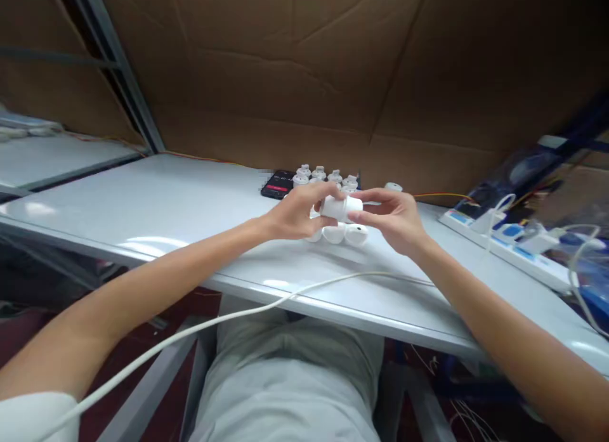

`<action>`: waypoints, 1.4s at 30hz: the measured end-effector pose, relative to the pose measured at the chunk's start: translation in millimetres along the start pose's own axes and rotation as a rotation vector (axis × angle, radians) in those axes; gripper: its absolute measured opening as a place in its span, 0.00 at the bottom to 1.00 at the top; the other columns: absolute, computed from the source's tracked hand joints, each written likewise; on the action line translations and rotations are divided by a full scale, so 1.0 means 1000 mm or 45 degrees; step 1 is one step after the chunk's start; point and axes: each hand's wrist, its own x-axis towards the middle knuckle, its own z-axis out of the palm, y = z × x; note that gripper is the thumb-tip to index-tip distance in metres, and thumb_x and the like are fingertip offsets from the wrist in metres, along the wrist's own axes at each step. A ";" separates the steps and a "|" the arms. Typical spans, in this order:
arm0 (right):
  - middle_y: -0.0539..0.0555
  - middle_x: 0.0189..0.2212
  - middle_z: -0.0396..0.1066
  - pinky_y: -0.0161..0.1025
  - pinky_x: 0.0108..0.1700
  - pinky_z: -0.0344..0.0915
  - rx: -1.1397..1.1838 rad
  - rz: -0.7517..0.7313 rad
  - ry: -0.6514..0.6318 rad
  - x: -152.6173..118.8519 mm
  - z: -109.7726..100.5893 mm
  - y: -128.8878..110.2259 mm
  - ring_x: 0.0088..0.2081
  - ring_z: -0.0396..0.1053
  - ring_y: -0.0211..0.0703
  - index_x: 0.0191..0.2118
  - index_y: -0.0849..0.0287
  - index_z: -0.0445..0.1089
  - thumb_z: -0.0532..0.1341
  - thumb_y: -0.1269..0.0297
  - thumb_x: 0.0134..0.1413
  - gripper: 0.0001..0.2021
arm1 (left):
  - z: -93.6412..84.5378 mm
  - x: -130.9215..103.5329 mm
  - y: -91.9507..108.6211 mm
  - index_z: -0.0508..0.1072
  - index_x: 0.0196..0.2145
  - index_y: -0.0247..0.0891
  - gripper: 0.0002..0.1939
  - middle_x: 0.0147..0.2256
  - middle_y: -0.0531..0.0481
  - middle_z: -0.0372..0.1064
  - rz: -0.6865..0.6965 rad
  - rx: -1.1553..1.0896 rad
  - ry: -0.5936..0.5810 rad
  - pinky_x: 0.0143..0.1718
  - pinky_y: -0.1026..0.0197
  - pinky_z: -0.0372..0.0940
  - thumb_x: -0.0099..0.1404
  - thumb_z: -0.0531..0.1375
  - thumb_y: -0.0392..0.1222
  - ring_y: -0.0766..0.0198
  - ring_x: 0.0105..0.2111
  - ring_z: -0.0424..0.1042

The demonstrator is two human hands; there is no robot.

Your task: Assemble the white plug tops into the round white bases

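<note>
Between both hands, just above the table, is a small white cylindrical plastic piece (339, 208) with a raised ring round its middle, lying sideways. My left hand (307, 210) grips its left end between thumb and fingers. The fingertips of my right hand (390, 217) pinch its right end. Behind the hands, several similar white pieces with small knobs (318, 173) stand upright in rows. White rounded pieces (356, 234) sit below and in front of the held one. My hands partly hide the middle of the group.
A phone (278, 184) with a lit screen lies left of the white pieces. At the right is a white power strip (514, 248) with plugs. A white cable (285, 297) crosses the table's front edge. A cardboard wall (285, 68) stands behind the white table (143, 201).
</note>
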 end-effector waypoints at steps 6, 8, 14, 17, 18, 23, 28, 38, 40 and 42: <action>0.56 0.27 0.81 0.45 0.34 0.83 0.153 0.332 -0.037 0.001 0.007 0.004 0.28 0.80 0.47 0.30 0.58 0.81 0.76 0.31 0.43 0.30 | 0.000 0.000 -0.003 0.73 0.48 0.41 0.10 0.49 0.44 0.78 0.194 0.104 0.004 0.53 0.52 0.71 0.69 0.63 0.39 0.54 0.50 0.77; 0.58 0.22 0.79 0.43 0.28 0.80 0.104 0.448 -0.053 0.002 0.008 0.006 0.25 0.79 0.48 0.27 0.58 0.78 0.69 0.24 0.46 0.35 | 0.002 -0.002 -0.003 0.73 0.50 0.40 0.13 0.47 0.44 0.78 0.122 0.081 0.014 0.49 0.54 0.72 0.68 0.65 0.42 0.55 0.46 0.78; 0.61 0.42 0.84 0.52 0.44 0.83 -0.276 -0.059 0.060 0.007 -0.007 0.002 0.43 0.83 0.58 0.44 0.57 0.82 0.76 0.37 0.49 0.28 | 0.015 -0.005 -0.002 0.69 0.51 0.38 0.25 0.45 0.44 0.77 -0.205 -0.257 0.051 0.38 0.58 0.74 0.65 0.69 0.55 0.59 0.38 0.78; 0.57 0.59 0.78 0.54 0.58 0.78 -0.380 -0.435 -0.050 0.007 -0.015 -0.007 0.60 0.76 0.60 0.56 0.48 0.80 0.79 0.50 0.49 0.28 | 0.017 -0.002 -0.002 0.67 0.48 0.39 0.25 0.42 0.45 0.76 -0.314 -0.389 0.069 0.38 0.57 0.74 0.66 0.68 0.59 0.58 0.38 0.79; 0.56 0.60 0.78 0.54 0.58 0.78 -0.395 -0.482 -0.120 0.006 -0.016 -0.009 0.62 0.75 0.59 0.56 0.46 0.81 0.78 0.52 0.50 0.26 | 0.016 -0.001 -0.002 0.67 0.47 0.39 0.25 0.41 0.46 0.76 -0.331 -0.431 0.072 0.38 0.57 0.74 0.66 0.68 0.60 0.58 0.38 0.79; 0.57 0.50 0.83 0.53 0.55 0.80 -0.391 -0.454 -0.191 0.002 -0.016 -0.009 0.50 0.81 0.56 0.51 0.53 0.83 0.79 0.51 0.50 0.24 | 0.012 0.000 -0.002 0.67 0.45 0.38 0.26 0.38 0.48 0.75 -0.371 -0.553 0.034 0.39 0.57 0.74 0.64 0.70 0.59 0.58 0.37 0.79; 0.56 0.37 0.84 0.46 0.43 0.81 -0.343 -0.224 -0.056 -0.002 -0.005 -0.006 0.36 0.82 0.50 0.43 0.56 0.82 0.77 0.40 0.48 0.26 | 0.009 -0.003 -0.001 0.69 0.47 0.37 0.24 0.43 0.44 0.76 -0.304 -0.393 0.038 0.37 0.59 0.71 0.63 0.71 0.54 0.60 0.36 0.76; 0.55 0.22 0.77 0.35 0.24 0.74 0.072 0.475 -0.058 -0.002 0.011 -0.015 0.22 0.76 0.43 0.32 0.59 0.74 0.75 0.37 0.49 0.27 | 0.005 -0.006 -0.002 0.72 0.52 0.37 0.16 0.45 0.44 0.78 0.087 0.208 0.044 0.41 0.58 0.70 0.69 0.66 0.44 0.59 0.40 0.77; 0.54 0.27 0.80 0.37 0.30 0.78 0.069 0.408 -0.037 -0.002 0.011 -0.016 0.26 0.79 0.43 0.37 0.59 0.77 0.75 0.39 0.50 0.25 | 0.006 -0.005 -0.001 0.72 0.51 0.37 0.18 0.42 0.46 0.78 0.046 0.236 0.031 0.40 0.59 0.70 0.69 0.67 0.47 0.60 0.36 0.76; 0.53 0.33 0.82 0.40 0.36 0.81 0.091 0.330 -0.048 -0.001 0.009 -0.016 0.30 0.80 0.44 0.41 0.57 0.79 0.77 0.43 0.48 0.24 | 0.008 -0.004 0.001 0.72 0.53 0.37 0.19 0.42 0.46 0.78 0.005 0.248 0.029 0.41 0.58 0.71 0.70 0.66 0.50 0.60 0.36 0.77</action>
